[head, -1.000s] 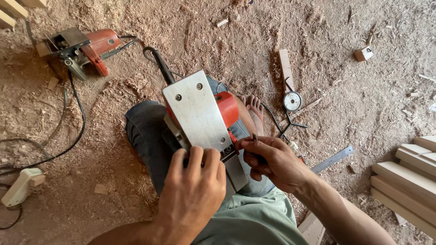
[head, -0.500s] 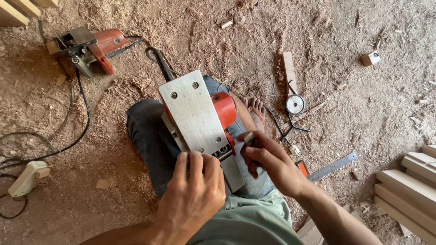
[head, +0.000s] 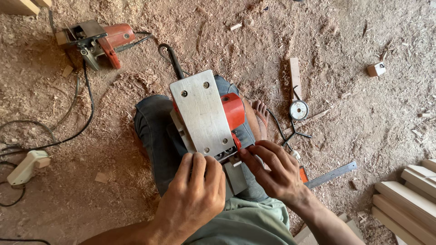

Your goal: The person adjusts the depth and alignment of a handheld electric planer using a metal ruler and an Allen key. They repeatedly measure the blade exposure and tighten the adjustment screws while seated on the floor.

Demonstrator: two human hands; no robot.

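Note:
An orange electric planer lies upside down on my lap, its flat metal sole plate facing up. My left hand rests on the near end of the sole plate, fingers bent over its edge by the cutter slot. My right hand pinches at the planer's right side near the cutter drum, fingertips touching the orange housing. Whatever small part the fingers hold is too small to tell. The planer's black cord runs away across the sawdust.
A second orange power tool lies at the far left with its cable. A white plug block sits at left. A dial gauge, a wooden strip, a steel ruler and stacked planks lie to the right.
My right hand has shifted slightly left, closer to the cutter slot. The planer has turned a little on my lap. My left hand keeps its place.

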